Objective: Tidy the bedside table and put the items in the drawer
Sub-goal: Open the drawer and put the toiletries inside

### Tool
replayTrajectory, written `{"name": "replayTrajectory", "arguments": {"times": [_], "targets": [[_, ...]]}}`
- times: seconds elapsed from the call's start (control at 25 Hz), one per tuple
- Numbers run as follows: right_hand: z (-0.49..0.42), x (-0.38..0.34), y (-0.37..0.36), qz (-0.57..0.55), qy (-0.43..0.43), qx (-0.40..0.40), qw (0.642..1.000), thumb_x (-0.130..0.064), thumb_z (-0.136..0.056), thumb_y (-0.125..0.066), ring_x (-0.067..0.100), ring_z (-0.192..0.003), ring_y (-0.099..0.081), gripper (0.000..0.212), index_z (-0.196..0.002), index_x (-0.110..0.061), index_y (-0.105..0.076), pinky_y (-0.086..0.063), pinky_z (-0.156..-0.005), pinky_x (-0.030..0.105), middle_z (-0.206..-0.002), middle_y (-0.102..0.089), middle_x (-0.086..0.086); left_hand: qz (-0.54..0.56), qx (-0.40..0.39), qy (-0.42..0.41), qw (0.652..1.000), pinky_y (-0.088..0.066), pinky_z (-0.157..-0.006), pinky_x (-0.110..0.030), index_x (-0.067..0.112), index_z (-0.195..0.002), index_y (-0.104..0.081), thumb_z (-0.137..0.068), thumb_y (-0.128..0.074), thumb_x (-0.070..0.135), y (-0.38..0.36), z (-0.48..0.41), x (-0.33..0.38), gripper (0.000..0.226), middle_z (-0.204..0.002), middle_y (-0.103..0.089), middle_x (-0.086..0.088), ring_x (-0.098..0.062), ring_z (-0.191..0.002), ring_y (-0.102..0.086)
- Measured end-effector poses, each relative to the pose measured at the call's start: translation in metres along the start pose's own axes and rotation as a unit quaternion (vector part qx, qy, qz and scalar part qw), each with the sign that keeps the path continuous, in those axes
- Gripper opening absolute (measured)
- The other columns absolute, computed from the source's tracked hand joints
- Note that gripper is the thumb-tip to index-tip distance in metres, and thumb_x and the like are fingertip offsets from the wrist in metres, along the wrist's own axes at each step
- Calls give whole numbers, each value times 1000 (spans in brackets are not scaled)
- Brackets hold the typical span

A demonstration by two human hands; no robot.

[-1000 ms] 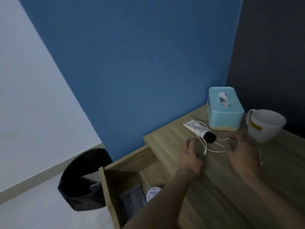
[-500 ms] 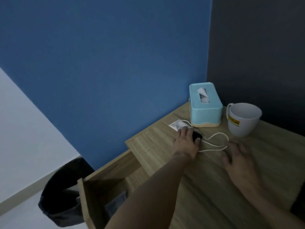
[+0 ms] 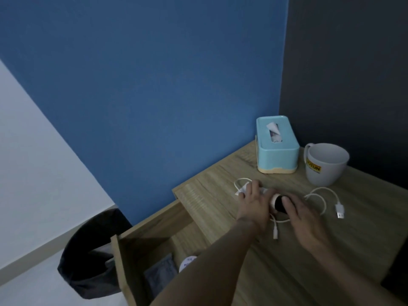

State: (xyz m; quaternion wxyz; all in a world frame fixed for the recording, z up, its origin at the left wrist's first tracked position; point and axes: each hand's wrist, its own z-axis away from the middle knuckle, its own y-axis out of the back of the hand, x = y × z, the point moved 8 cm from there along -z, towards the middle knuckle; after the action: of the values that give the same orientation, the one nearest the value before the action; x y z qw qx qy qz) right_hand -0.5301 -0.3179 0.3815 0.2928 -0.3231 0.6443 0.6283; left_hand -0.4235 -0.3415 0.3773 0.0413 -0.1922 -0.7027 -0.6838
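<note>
Both hands meet on the tube (image 3: 278, 203): left hand (image 3: 254, 204) lies flat across its soft white body, right hand (image 3: 302, 219) touches the hard black cap, gripping or not, can't tell. Light, squashy, slick, so take it near the rigid cap. Limp cable (image 3: 340, 212) loops by the right hand; drawer (image 3: 154, 226) gapes beneath the left forearm.
</note>
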Motion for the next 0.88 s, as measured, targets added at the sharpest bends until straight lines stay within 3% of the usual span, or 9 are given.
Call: {"name": "replayTrajectory", "arguments": {"times": [0.12, 0.28, 0.36, 0.44, 0.48, 0.6, 0.68, 0.76, 0.88], "targets": [[3, 3, 6, -62, -88, -14, 994, -43, -97, -22, 29, -109, -51, 52, -131, -12, -46, -34, -85, 36, -131, -51, 20, 55, 36, 2, 998, -22, -109, -45, 28, -134, -41, -88, -56, 32, 13, 3, 3, 49, -144, -27, -9, -27, -134, -21], [2, -5, 9, -145, -128, -32, 981, -52, -93, -20, 33, -128, -41, 64, -136, -10, -43, -30, -102, 41, -142, -43, 19, 201, 58, 49, 977, -24, -103, -37, 24, -135, -43, -91, -51, 31, 30, 7, 3, 45, -140, -41, -3, -23, -129, -30], [1, -5, 3, -153, -149, -63, 975, -60, -88, -19, 31, -133, -37, 73, -139, -11, -39, -27, -106, 41, -147, -38, 15, 334, 50, 122, 933, -28, -101, -35, 25, -133, -47, -91, -50, 39, 30, 11, -7, 44, -134, -48, -6, -24, -124, -38], [3, -5, 1, -140, -149, -63, 977, -61, -87, -21, 30, -134, -36, 75, -139, -11, -40, -25, -108, 42, -148, -37, 14, 495, 32, 176, 851, -36, -100, -36, 21, -128, -52, -89, -45, 49, 30, 10, -13, 48, -130, -54, -11, -27, -120, -48], [3, -5, 1, -132, -147, -55, 979, -58, -90, -22, 31, -133, -37, 71, -137, -10, -42, -26, -108, 43, -146, -39, 15, 549, 19, 182, 816, -39, -97, -35, 17, -127, -53, -93, -42, 46, 31, 8, -10, 47, -129, -56, -13, -28, -118, -52], [3, -22, 5, -108, -104, -23, 988, -51, -93, -25, 31, -111, -52, 58, -122, -9, -54, -36, -96, 43, -127, -55, 22, 614, 22, 203, 762, -47, -86, -33, 5, -125, -54, -98, -36, 41, 35, 5, -15, 49, -120, -62, -13, -26, -105, -59], [1, -45, 7, -126, -74, -18, 989, -43, -95, -32, 25, -93, -51, 46, -114, -10, -57, -38, -83, 35, -103, -59, 16, 665, 41, 242, 705, -50, -73, -25, 2, -121, -56, -98, -37, 42, 35, 12, -21, 50, -109, -62, -13, -20, -85, -61], [2, -66, -2, -192, -54, -50, 979, -31, -92, -48, 26, -85, -54, 29, -111, -11, -57, -40, -74, 26, -85, -59, 7, 709, 54, 271, 649, -51, -71, -24, 0, -118, -57, -98, -38, 41, 38, 26, -30, 50, -111, -62, -16, -18, -81, -60], [16, -88, -37, -173, -15, -154, 973, -6, -85, -61, 12, -69, -63, 22, -107, -7, -57, -47, -59, 18, -83, -63, 2, 703, 88, 271, 651, -51, -66, -21, 1, -113, -59, -99, -35, 39, 53, 64, -63, 47, -101, -64, -12, -16, -78, -60]]}}
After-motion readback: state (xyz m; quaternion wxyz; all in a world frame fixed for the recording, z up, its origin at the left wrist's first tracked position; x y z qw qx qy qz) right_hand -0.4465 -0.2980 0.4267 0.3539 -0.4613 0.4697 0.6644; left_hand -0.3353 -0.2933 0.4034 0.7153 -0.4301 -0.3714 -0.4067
